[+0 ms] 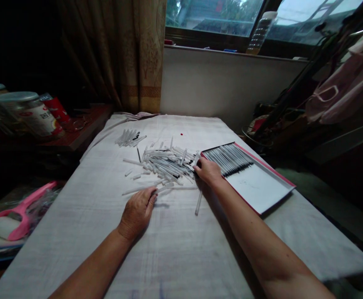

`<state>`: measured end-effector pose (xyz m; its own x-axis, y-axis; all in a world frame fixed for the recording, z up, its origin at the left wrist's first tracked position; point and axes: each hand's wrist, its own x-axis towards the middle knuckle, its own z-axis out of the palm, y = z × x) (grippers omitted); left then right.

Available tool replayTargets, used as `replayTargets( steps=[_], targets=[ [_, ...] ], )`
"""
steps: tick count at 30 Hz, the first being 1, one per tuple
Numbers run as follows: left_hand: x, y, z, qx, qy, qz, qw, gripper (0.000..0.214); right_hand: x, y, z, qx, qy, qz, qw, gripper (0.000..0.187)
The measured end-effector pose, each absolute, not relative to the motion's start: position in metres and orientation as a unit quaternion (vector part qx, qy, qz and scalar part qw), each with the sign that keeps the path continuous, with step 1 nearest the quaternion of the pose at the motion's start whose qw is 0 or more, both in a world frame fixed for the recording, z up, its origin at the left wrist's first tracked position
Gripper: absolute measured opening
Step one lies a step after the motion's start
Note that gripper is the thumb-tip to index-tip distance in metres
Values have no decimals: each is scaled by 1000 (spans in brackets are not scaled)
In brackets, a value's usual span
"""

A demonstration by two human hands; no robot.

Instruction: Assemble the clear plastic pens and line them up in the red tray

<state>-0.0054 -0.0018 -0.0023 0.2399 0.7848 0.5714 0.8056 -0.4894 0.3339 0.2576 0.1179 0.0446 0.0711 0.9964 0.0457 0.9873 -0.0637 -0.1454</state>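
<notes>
A loose heap of clear pen barrels, caps and thin dark refills [165,162] lies in the middle of the cloth-covered table. My left hand [139,209] is closed in a pinch at the near side of the heap, and a clear pen barrel [165,187] extends from its fingertips. At the heap's right edge, my right hand [208,171] has its fingers drawn together; what they hold is partly hidden. Beside that hand sits a shallow red-edged box [267,189], with a row of black-tipped pens [231,158] across its far part.
A smaller group of clear pen parts [128,138] lies at the far left of the table. One clear barrel [198,203] lies near my right wrist. A tiny red piece [181,134] is farther back. Jars [31,114] and pink-handled scissors [22,211] are at the left.
</notes>
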Motion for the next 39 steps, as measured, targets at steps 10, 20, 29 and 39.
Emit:
replayTargets(
  steps=[10,20,29,39],
  targets=[
    [-6,-3,-1,-780,-504,-369,-14,24,257,123,58,-713,-631,230,201,29],
    [-4,-4,0,-782,-501,-370,-25,25,208,42,56,-423,-456,563,545,40],
    [-5,-4,-3,-779,-506,-368,-46,25,203,39,57,-414,-473,550,550,38],
    [-5,-2,8,-733,-508,-439,-111,23,183,34,39,-408,-583,500,494,25]
  ],
)
